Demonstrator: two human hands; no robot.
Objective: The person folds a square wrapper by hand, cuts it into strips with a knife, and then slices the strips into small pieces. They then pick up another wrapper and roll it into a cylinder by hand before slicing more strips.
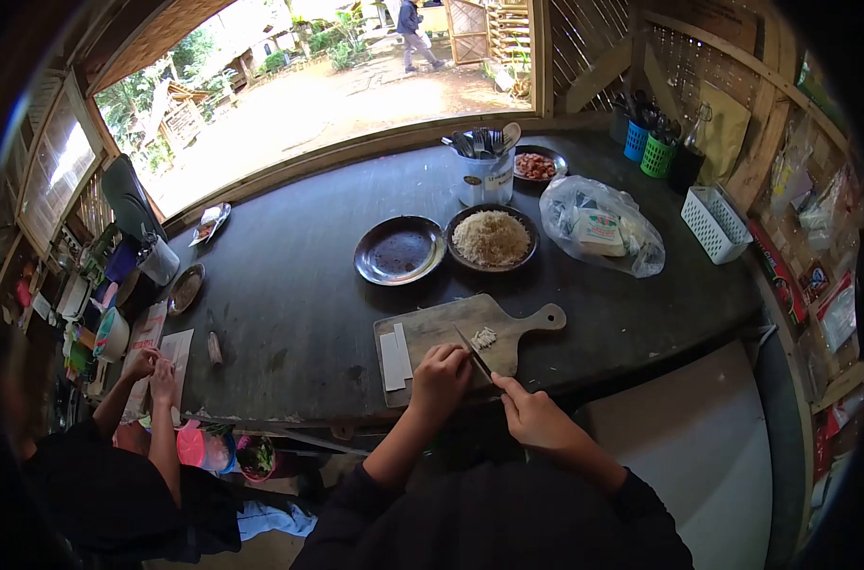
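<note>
A wooden cutting board (pixel 444 321) with a round handle lies near the front edge of the dark table. My right hand (pixel 530 415) is closed around a knife (pixel 474 353), whose blade points up and left over the board. Beside the blade, my left hand (pixel 441 377) has its fingers curled at the board's front; what they press is too small to make out. Small chopped white pieces (pixel 484 337) lie just beyond the knife. White strips (pixel 395 356) rest on the board's left part.
Behind the board stand an empty dark plate (pixel 400 251), a plate of shredded food (pixel 492 237), a cutlery tub (pixel 482 176) and a plastic bag (pixel 600 228). A white basket (pixel 715 224) is at right. At left, a co-worker's hands (pixel 153 373) are over papers (pixel 173 351).
</note>
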